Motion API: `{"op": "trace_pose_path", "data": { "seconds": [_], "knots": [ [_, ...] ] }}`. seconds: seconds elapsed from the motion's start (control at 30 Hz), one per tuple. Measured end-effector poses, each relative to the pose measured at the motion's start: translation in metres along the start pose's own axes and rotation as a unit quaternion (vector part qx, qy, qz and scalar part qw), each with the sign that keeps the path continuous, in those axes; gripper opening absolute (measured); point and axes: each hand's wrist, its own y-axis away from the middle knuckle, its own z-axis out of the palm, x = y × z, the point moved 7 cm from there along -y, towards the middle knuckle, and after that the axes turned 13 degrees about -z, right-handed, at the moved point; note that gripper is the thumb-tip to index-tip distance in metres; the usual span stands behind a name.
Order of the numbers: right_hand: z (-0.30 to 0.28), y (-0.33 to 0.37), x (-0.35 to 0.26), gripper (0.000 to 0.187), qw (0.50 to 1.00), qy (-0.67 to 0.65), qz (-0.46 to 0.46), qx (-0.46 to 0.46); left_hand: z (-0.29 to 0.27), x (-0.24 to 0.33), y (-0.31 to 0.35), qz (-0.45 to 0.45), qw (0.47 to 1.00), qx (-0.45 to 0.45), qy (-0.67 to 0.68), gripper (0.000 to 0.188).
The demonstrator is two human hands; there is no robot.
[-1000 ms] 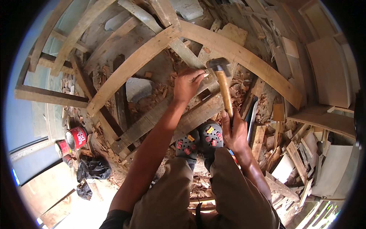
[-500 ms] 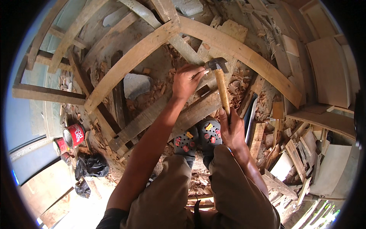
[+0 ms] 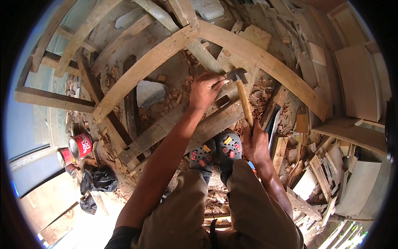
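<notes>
The hammer (image 3: 244, 99) has dipped slightly toward us, its head just right of the small pale piece (image 3: 226, 81) our left hand (image 3: 203, 92) pinches, its handle running back into our right hand's (image 3: 255, 143) wrapped fingers.

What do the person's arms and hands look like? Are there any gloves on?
No, the left hand and right hand are both bare, with five-fingered human shapes. The left forearm and right forearm are bare too, and I can see nothing worn on the wrists. A dark, nearly black sleeve shows high on the left arm.
</notes>
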Motion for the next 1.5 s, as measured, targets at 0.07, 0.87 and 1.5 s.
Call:
{"op": "trace_pose_path", "data": {
  "seconds": [0.07,0.87,1.5],
  "knots": [
    [-0.005,0.001,-0.003,0.027,0.998,-0.008,0.068,-0.017,0.000,0.001,0.001,-0.002,1.000,-0.002,-0.011,0.016],
    [0.023,0.010,0.013,0.024,0.999,-0.005,-0.053,0.008,-0.026,-0.047,0.029,-0.292,0.898,-0.101,-0.313,0.063],
    [-0.011,0.016,-0.020,0.025,0.961,-0.088,-0.226,0.134,-0.025,-0.039,0.027,-0.305,0.899,-0.079,-0.304,0.077]
  ]
}}
